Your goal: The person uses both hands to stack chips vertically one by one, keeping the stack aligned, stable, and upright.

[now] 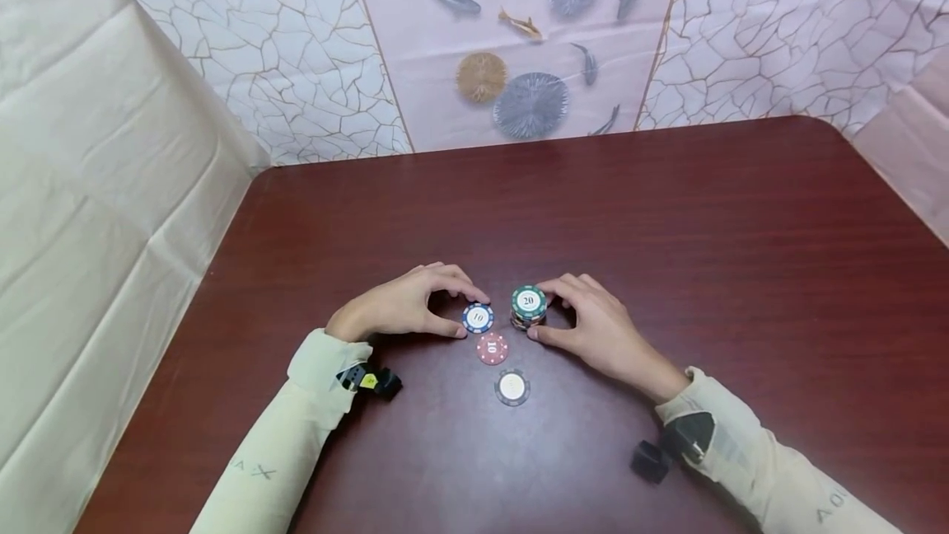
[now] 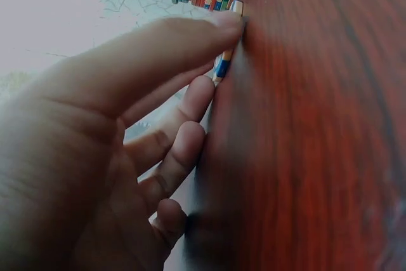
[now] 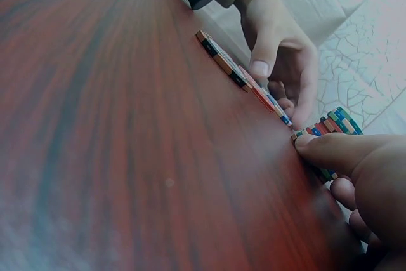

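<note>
A blue poker chip marked 10 lies flat on the table between the thumb and forefinger of my left hand, which pinches its edge. To its right stands a stack of poker chips topped by a green one marked 20. My right hand grips that stack low down, thumb in front and fingers behind. Mixed coloured edges of the stack show in the right wrist view. Nearer to me lie a red chip marked 10 and a dark grey chip with a pale centre.
The dark red-brown table has a rounded far right corner. Patterned cloth hangs behind it, and a pale cloth runs down its left side. Each wrist carries a small black camera.
</note>
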